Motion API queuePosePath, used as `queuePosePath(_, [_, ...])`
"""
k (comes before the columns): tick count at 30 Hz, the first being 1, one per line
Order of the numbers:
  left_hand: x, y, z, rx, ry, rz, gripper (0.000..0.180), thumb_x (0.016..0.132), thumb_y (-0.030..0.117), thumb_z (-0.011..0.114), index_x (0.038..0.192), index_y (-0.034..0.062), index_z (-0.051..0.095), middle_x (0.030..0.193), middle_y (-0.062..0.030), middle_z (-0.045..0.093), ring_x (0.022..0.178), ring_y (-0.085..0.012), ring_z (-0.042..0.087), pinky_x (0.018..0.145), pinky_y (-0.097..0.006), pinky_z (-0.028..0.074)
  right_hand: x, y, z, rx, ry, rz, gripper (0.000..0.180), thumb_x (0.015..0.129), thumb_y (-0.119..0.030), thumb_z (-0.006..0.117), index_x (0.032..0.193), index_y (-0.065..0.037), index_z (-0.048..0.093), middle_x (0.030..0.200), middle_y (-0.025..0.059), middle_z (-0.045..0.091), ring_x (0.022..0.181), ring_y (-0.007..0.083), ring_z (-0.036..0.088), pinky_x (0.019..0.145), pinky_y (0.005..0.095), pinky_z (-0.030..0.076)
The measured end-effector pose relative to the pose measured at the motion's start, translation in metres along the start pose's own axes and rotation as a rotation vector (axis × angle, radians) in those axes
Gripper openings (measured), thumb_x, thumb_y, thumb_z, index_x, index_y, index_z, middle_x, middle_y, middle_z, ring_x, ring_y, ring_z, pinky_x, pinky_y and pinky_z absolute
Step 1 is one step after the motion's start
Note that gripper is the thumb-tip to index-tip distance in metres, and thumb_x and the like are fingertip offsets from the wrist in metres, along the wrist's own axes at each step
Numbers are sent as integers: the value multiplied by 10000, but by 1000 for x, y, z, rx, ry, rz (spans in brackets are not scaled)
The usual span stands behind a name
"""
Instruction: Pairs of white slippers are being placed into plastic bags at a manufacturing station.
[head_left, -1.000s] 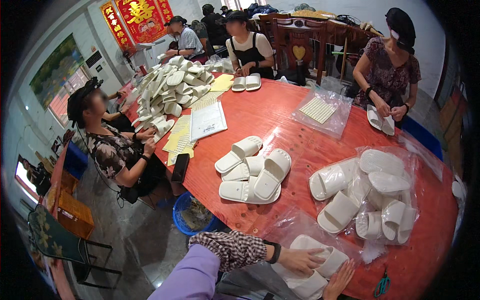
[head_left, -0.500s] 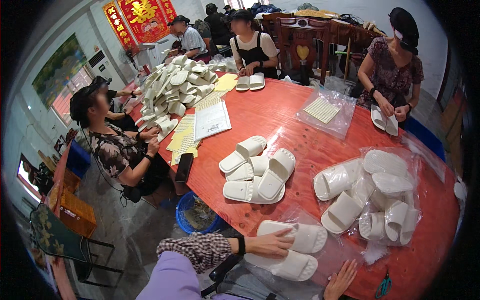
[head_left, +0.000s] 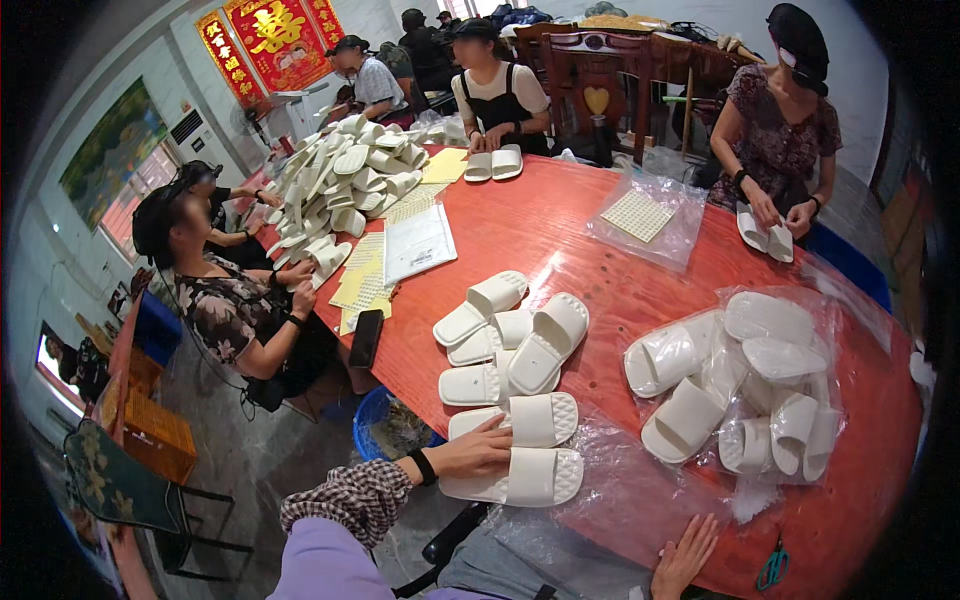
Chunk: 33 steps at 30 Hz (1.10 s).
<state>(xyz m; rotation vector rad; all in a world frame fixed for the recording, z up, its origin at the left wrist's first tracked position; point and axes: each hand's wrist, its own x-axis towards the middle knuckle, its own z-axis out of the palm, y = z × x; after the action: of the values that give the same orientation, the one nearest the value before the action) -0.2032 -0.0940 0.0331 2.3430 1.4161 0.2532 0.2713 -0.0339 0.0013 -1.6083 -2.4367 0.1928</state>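
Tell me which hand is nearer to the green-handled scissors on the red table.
Right. The right hand lies flat on clear plastic just left of the green-handled scissors; the left hand rests on white slippers, farther left.

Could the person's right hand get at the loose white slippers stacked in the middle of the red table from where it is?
Probably yes: the right hand rests open on the clear plastic bag, and only that flat bag lies between it and the slippers.

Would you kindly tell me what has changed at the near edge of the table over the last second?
The left hand drew the pair of white slippers out of the clear plastic bag toward the left; the right hand dropped to the table edge. The slipper pile and the bagged slippers stayed put.
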Motion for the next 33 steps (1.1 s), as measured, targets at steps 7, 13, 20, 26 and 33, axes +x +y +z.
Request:
queuePosePath(7, [5,-22,-6,-34,20,-17,431,875,168,586,1304,139,546,1427,-83,455,1388,-290,331,1184,-529,117,2,-1,-1,2,-8,-6,681,951,-375,446,1517,-56,244,1577,205,195,1447,388,186,1167,516,134])
queuePosePath(13, [9,-52,-11,44,59,-55,461,831,195,617,1287,151,566,1395,-103,480,1386,-329,326,1176,-505,156,2,0,0,-18,-13,-6,684,952,-388,440,1517,-55,245,1580,205,187,1450,384,180,1166,518,134])
queuePosePath(20, [29,-85,-24,41,155,-155,424,805,136,632,1228,163,601,1416,-37,481,1396,-301,314,1158,-522,166,6,-5,-10,-158,158,-84,590,974,-415,424,1419,-28,428,1421,235,443,1300,372,437,1052,499,340])
queuePosePath(26, [46,-117,-36,10,233,-272,344,825,99,604,1160,168,639,1305,-42,543,1369,-302,331,1098,-555,226,1,-6,-1,-32,-123,63,654,985,-399,313,1504,-8,249,1578,205,178,1463,369,150,1184,495,82])
queuePosePath(33, [51,-110,-34,17,408,-309,360,747,-7,587,1070,122,680,1284,-123,546,1289,-366,422,1016,-491,371,-1,4,9,-68,-113,72,636,974,-334,389,1506,-16,244,1573,211,190,1461,363,154,1181,502,89])
